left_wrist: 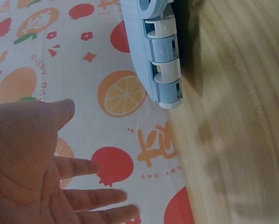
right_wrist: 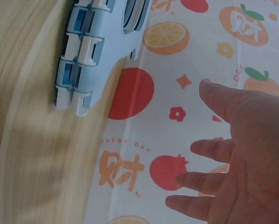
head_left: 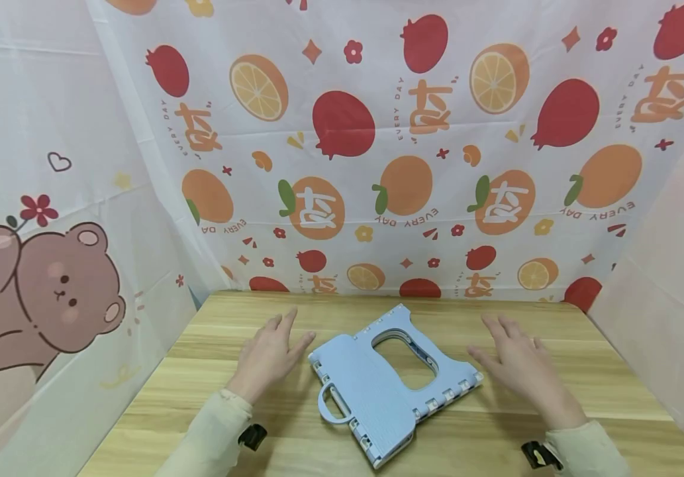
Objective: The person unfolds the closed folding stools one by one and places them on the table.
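A light-blue folding step stool [head_left: 371, 391] lies folded flat on the wooden table, turned at an angle. It has a ribbed top panel, a large rounded cutout, white-and-blue hinges and a small carry handle [head_left: 332, 405] at its left side. To the left of the stool is my left hand [head_left: 267, 358], fingers spread and touching nothing. My right hand [head_left: 517, 364] is held to its right, also with straight fingers and apart from it. Both wrist views show an open palm, with the stool's hinged edge [left_wrist: 165, 60] beyond the left one and its hinges [right_wrist: 79, 56] beyond the right.
The wooden table [head_left: 198, 411] ends at a white fabric backdrop [head_left: 371, 66] printed with fruit. More fabric hangs on the left with a bear print [head_left: 67, 285], and on the right. A black strap [head_left: 252, 437] sits at my left wrist, another strap [head_left: 538, 456] at the right.
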A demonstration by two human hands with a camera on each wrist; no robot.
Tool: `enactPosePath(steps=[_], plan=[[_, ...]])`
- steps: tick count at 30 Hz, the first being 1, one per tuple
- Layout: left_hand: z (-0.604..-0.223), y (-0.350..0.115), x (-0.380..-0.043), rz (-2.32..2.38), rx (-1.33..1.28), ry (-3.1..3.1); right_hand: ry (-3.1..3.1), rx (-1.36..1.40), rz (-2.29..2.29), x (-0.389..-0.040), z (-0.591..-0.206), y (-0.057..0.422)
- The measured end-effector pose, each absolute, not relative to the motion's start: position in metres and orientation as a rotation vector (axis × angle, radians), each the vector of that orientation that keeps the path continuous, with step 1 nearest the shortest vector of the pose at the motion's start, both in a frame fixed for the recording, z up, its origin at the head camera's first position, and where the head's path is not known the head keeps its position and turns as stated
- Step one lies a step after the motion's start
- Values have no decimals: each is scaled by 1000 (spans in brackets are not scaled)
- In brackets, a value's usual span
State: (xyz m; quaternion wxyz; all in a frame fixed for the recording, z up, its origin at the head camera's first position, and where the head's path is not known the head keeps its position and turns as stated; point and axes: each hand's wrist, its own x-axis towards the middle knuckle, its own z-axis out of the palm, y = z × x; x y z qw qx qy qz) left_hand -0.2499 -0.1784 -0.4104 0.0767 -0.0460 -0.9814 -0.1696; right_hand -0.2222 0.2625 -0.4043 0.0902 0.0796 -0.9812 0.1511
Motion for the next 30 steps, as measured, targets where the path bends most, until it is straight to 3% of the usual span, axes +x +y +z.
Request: enactPosePath(steps=[13,30], plan=[[-422,-187,-243,-653,-221,-2941,-2902,504,373,-219,-417,238],[-444,-186,-224,-960,-187,-2970,-2935,632,408,-213,-433,218]])
